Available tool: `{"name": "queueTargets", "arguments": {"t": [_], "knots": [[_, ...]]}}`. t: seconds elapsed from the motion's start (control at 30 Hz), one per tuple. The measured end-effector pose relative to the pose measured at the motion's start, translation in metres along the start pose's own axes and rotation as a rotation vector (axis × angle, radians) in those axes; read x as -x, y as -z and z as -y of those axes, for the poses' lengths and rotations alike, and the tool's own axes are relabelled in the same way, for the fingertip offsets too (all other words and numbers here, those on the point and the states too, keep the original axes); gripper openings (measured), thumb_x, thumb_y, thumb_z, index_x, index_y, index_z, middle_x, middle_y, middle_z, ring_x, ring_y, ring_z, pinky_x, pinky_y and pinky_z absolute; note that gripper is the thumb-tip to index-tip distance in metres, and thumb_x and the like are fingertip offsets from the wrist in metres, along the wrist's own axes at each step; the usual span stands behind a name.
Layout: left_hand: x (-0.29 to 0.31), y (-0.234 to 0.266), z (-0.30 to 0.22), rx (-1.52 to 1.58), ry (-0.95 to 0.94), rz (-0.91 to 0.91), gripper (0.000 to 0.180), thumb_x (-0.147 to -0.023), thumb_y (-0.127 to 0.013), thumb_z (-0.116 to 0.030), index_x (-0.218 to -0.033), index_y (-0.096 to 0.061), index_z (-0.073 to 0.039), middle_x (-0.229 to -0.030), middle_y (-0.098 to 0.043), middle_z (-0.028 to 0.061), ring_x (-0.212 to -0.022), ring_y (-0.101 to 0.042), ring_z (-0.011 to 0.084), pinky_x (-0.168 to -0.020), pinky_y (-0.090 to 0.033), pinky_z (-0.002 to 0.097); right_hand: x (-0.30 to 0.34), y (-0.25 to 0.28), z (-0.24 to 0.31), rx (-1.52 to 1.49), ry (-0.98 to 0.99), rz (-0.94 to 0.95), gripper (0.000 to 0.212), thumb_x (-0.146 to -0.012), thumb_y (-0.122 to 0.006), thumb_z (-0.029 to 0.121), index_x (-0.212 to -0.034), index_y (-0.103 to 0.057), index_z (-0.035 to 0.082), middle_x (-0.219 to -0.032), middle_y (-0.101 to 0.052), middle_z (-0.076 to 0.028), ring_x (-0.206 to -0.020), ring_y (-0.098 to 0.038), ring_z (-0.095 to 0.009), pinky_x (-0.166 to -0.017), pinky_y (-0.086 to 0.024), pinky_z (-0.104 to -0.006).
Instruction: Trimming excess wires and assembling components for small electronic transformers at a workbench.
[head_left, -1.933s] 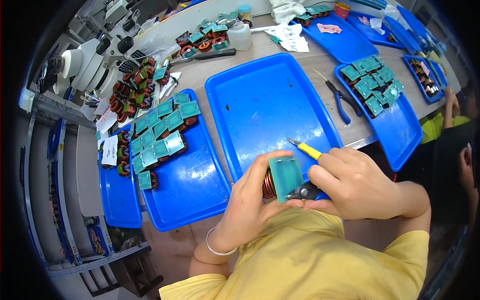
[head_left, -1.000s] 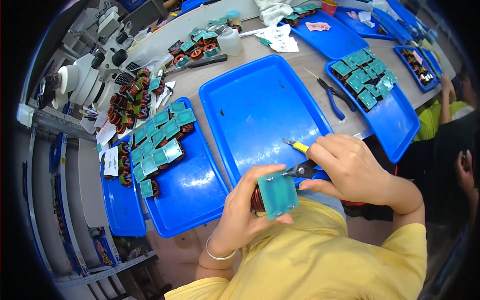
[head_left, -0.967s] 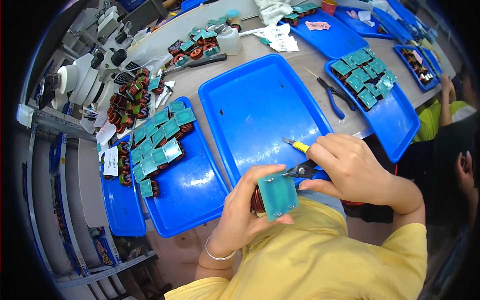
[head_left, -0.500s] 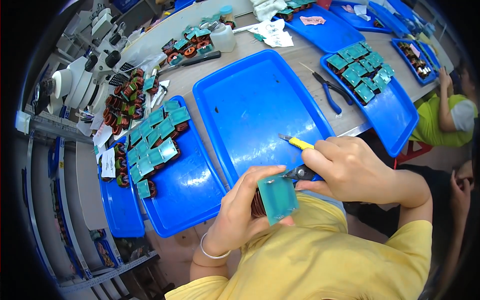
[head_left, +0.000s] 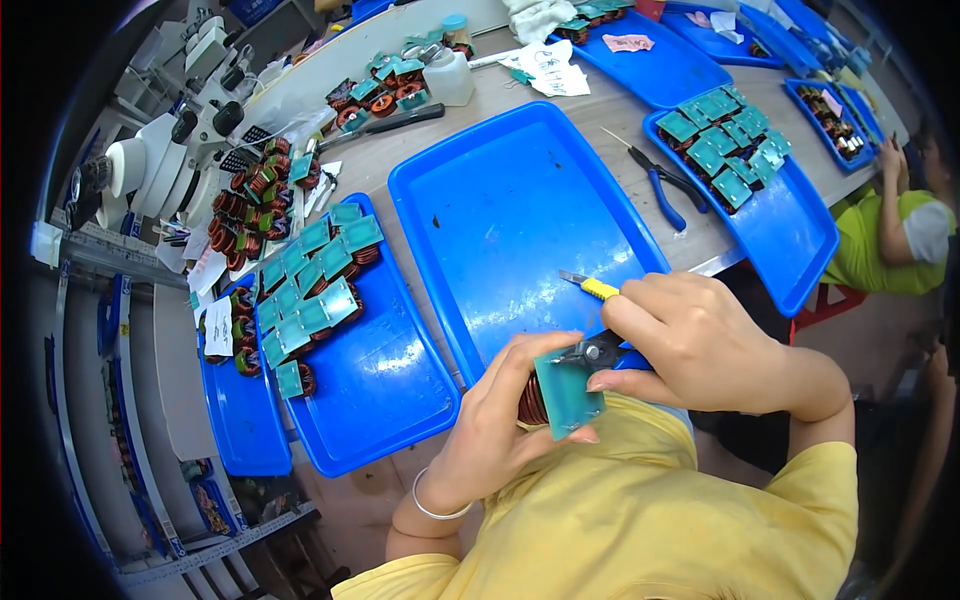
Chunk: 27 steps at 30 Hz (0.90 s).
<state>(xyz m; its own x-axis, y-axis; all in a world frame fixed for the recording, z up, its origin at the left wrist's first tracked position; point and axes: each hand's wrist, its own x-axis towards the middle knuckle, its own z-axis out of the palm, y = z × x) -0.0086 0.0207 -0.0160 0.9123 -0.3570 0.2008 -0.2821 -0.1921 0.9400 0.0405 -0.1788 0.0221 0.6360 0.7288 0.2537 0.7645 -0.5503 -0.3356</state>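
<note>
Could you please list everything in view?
Square-boarded wire coil: one, green-copper, lower centre
Compact pliers: one, black-blue, lower centre
Plastic-handled knife: one, yellow, beyond compact pliers
Open-handled pliers: one, blue-black, right of centre
Shallow plastic trays: several, blue, throughout
Other boarded coils: many, green-topped, left, right, back
Plastic bottle: one, whitish, back
Paper pieces: several, white and pink, back
Microscope-like instruments: several, white, back left
Co-worker: at least one, lime top, right
Left hand: one, bare, on coil
Right hand: one, bare, holding compact pliers, knife

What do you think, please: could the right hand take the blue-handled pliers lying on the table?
Probably not: the right hand holds a slim yellow knife and black-and-blue nippers, though the way to the pliers looks clear.
</note>
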Motion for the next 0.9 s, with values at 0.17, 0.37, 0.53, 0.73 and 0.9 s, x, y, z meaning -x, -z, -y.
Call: {"name": "queueTargets", "arguments": {"t": [0.17, 0.37, 0.53, 0.73, 0.9], "knots": [[0.000, 0.000, -0.001, -0.024, -0.015, 0.004, 0.065, -0.064, -0.078, -0.019, -0.118, -0.046, -0.002, -0.104, -0.053, 0.0145, -0.091, -0.055, 0.0282, -0.077, -0.046, 0.0331, 0.000, 0.000, 0.002, 0.007, -0.001, 0.007, 0.041, -0.075, -0.064, 0.040, -0.081, -0.048, 0.003, -0.069, -0.047, -0.010, -0.062, -0.052, -0.027, -0.054, -0.041, -0.0351], [-0.001, -0.001, -0.001, -0.053, -0.054, 0.002, 0.064, -0.065, -0.077, -0.021, -0.117, -0.046, -0.002, -0.103, -0.053, 0.0149, -0.089, -0.055, 0.0282, -0.075, -0.046, 0.0326, 0.001, 0.000, 0.003, 0.009, 0.005, 0.025, 0.041, -0.076, -0.062, 0.039, -0.081, -0.046, 0.002, -0.068, -0.047, -0.010, -0.062, -0.051, -0.027, -0.055, -0.041, -0.0356], [0.000, -0.002, -0.004, -0.081, -0.072, 0.011, 0.064, -0.065, -0.077, -0.021, -0.118, -0.045, -0.002, -0.102, -0.053, 0.0152, -0.087, -0.056, 0.0284, -0.072, -0.047, 0.0326, 0.004, 0.002, 0.004, 0.013, -0.002, 0.046, 0.040, -0.077, -0.061, 0.039, -0.081, -0.046, 0.002, -0.069, -0.047, -0.010, -0.063, -0.051, -0.027, -0.056, -0.041, -0.0353], [-0.008, -0.002, -0.013, -0.186, -0.124, 0.061, 0.062, -0.066, -0.077, -0.018, -0.117, -0.045, -0.002, -0.098, -0.053, 0.0155, -0.082, -0.056, 0.0305, -0.069, -0.048, 0.0341, 0.012, 0.005, 0.004, 0.038, -0.021, 0.031, 0.040, -0.078, -0.061, 0.038, -0.082, -0.046, 0.002, -0.069, -0.047, -0.011, -0.063, -0.051, -0.027, -0.057, -0.041, -0.0353], [-0.021, -0.008, -0.023, -0.237, -0.131, 0.145, 0.062, -0.065, -0.077, -0.017, -0.116, -0.045, -0.001, -0.095, -0.054, 0.0156, -0.079, -0.056, 0.0326, -0.069, -0.048, 0.0350, 0.030, 0.004, -0.002, 0.054, -0.067, -0.019, 0.040, -0.078, -0.061, 0.038, -0.082, -0.045, 0.001, -0.069, -0.049, -0.012, -0.062, -0.052, -0.029, -0.056, -0.042, -0.0357]]}}
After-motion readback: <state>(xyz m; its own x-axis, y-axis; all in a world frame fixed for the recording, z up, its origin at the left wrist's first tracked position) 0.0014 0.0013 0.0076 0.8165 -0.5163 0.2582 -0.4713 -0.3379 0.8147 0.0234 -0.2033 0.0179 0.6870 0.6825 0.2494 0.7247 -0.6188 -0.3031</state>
